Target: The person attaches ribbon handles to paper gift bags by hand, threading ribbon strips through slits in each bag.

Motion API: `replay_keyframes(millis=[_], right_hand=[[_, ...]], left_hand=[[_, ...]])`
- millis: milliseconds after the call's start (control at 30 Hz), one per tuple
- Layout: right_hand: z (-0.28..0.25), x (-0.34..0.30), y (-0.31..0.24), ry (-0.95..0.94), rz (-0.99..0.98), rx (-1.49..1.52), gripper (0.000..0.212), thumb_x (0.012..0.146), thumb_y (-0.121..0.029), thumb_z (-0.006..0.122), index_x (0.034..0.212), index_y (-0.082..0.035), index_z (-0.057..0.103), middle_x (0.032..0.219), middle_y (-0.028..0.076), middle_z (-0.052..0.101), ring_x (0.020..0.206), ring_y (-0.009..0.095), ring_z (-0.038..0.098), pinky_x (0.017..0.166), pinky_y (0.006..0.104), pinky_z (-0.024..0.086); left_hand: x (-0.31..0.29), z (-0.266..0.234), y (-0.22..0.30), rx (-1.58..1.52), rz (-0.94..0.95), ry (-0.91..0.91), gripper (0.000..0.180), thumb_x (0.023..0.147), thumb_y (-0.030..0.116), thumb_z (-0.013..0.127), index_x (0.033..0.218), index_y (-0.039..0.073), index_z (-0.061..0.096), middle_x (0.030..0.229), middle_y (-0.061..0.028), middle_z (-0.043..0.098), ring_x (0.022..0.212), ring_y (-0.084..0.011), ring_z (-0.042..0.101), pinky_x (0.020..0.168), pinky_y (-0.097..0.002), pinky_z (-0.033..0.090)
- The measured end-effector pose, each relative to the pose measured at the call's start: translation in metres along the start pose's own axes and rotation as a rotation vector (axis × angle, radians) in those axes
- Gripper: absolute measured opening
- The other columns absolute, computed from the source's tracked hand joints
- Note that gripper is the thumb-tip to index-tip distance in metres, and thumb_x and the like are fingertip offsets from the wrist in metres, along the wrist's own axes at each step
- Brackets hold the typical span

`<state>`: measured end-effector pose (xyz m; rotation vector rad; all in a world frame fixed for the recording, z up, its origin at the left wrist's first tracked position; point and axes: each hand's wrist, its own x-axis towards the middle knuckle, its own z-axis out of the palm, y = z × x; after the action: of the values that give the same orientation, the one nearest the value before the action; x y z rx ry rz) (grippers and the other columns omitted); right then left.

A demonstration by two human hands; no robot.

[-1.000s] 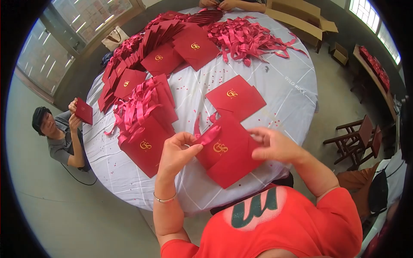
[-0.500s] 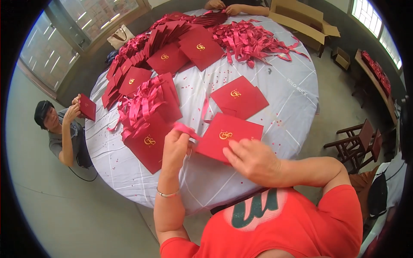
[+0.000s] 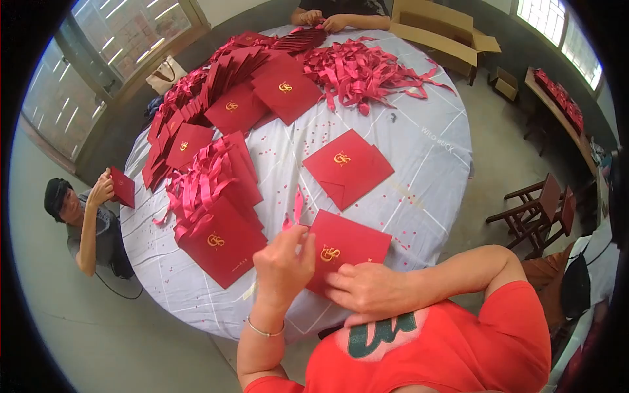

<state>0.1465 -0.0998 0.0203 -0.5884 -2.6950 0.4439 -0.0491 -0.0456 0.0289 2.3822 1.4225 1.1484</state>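
Observation:
A flat red paper bag (image 3: 357,239) with a gold emblem lies tilted in front of me at the table's near side. My right hand (image 3: 370,288) is closed on its lower edge, fingers over the front and thumb hidden. At the bag's left edge my left hand (image 3: 285,262) is pinched shut on a pink-red ribbon (image 3: 287,223), of which only a short bit shows above the fingers. Just beyond lies another piece of ribbon (image 3: 299,204). Two overlapping red bags (image 3: 350,170) rest farther off. To the left is a stack of bags (image 3: 226,252) with ribbon handles.
A round table with a white cloth (image 3: 419,177) carries many bags (image 3: 288,88) and a ribbon heap (image 3: 367,72) at the back. One person at the left holds a red bag (image 3: 123,188); another's hands (image 3: 324,21) work at the far edge. Cardboard box (image 3: 436,33) and wooden stools (image 3: 540,209) stand right.
My left hand has come to the bag's left edge with the ribbon. The bag has turned and come nearer to me, my right hand staying on it. The whole view has shifted a little.

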Motion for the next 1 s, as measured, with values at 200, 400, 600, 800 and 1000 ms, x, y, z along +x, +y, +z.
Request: replay_keyframes(millis=[200,400,600,800,1000], right_hand=[[-0.037,0.026,0.086,0.413,0.19,0.257,0.013,0.081,-0.017,0.073,0.084,-0.005,0.069,0.079,0.009,0.068,0.074,0.027,0.067,0.066,0.0346,0.054],[-0.076,0.045,0.285,0.552,0.408,-0.425,0.012,0.082,-0.015,0.063,0.088,-0.011,0.073,0.094,0.007,0.07,0.09,0.028,0.066,0.077,0.04,0.054],[-0.078,0.064,0.362,0.347,0.105,-0.736,0.012,0.079,-0.015,0.06,0.082,-0.014,0.071,0.106,0.01,0.066,0.101,0.029,0.061,0.087,0.0374,0.052],[-0.079,0.069,0.357,0.327,0.051,-0.71,0.011,0.079,-0.015,0.061,0.084,-0.007,0.067,0.11,0.011,0.065,0.106,0.03,0.06,0.092,0.0388,0.049],[-0.074,0.073,0.275,0.561,0.01,-0.207,0.007,0.082,-0.004,0.066,0.088,-0.004,0.062,0.096,0.013,0.066,0.094,0.033,0.062,0.085,0.0417,0.048]], left_hand=[[-0.009,0.011,-0.015,0.179,0.049,-0.196,0.018,0.083,0.022,0.071,0.091,0.008,0.062,0.081,-0.0102,0.063,0.064,-0.0328,0.064,0.053,-0.0419,0.051],[-0.006,0.011,-0.005,0.201,0.022,-0.232,0.015,0.083,0.017,0.069,0.094,0.008,0.064,0.086,-0.0083,0.066,0.067,-0.0307,0.066,0.056,-0.0396,0.052],[-0.009,0.014,-0.014,0.074,-0.002,-0.182,0.016,0.083,0.017,0.069,0.096,0.008,0.063,0.087,-0.0091,0.066,0.067,-0.0335,0.066,0.056,-0.0419,0.053],[-0.01,0.013,-0.015,-0.018,-0.065,-0.192,0.02,0.081,0.016,0.072,0.098,0.008,0.065,0.09,-0.0099,0.067,0.074,-0.0338,0.067,0.061,-0.0429,0.054],[-0.004,0.009,-0.026,-0.209,-0.28,-0.318,0.026,0.077,0.018,0.077,0.098,0.005,0.069,0.087,-0.0123,0.072,0.081,-0.0309,0.069,0.071,-0.0391,0.054]])
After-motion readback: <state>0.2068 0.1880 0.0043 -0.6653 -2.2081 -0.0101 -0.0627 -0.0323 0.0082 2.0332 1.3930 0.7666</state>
